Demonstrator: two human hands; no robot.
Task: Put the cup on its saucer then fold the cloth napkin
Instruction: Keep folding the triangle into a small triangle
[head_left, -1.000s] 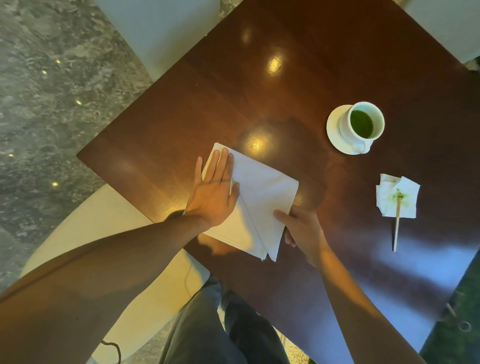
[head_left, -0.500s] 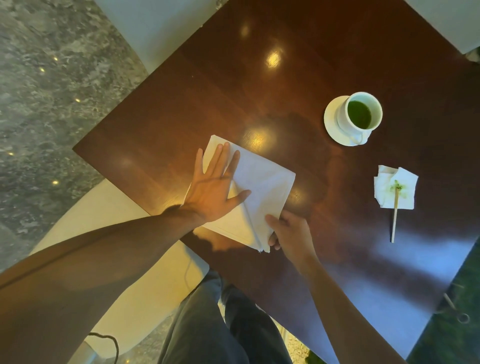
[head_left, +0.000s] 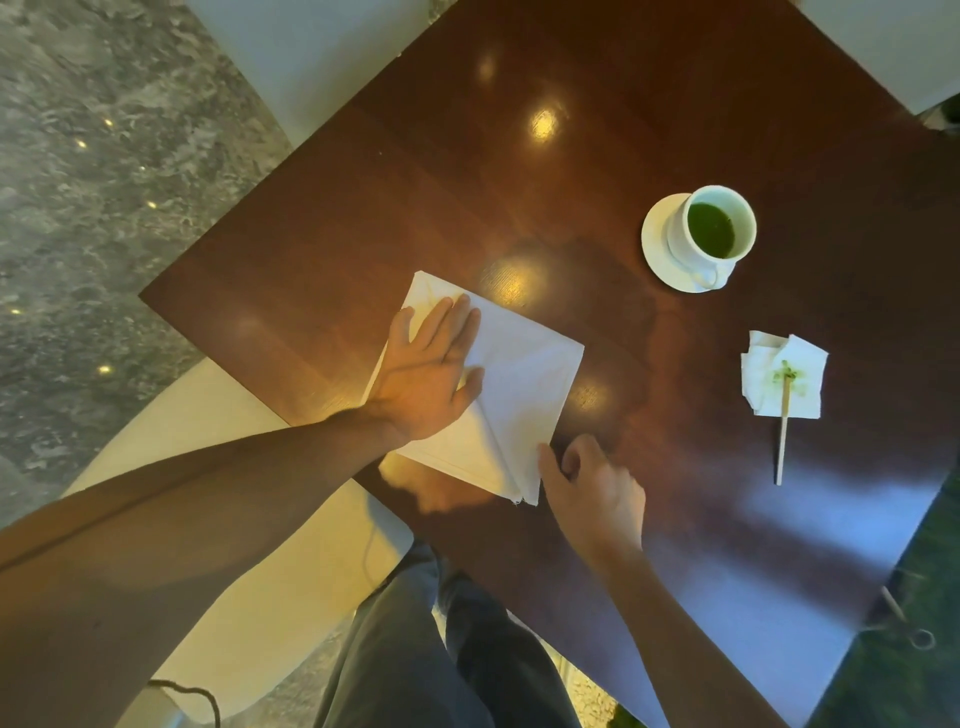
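Observation:
A white cup with green liquid stands upright on its white saucer at the table's right. The white cloth napkin lies folded into a rough square near the table's front edge. My left hand lies flat on the napkin's left half, fingers spread and palm down. My right hand rests beside the napkin's near right corner, thumb touching that edge and fingers curled; whether it pinches the cloth I cannot tell.
A crumpled paper tissue stained green lies to the right with a wooden stirrer across it. The dark wooden table has pale chairs at the near left and far side. My legs show below.
My left hand has slid slightly along the napkin, with its thumb drawn in. My right hand has shifted down the napkin's right edge toward the near corner. The cup has not moved.

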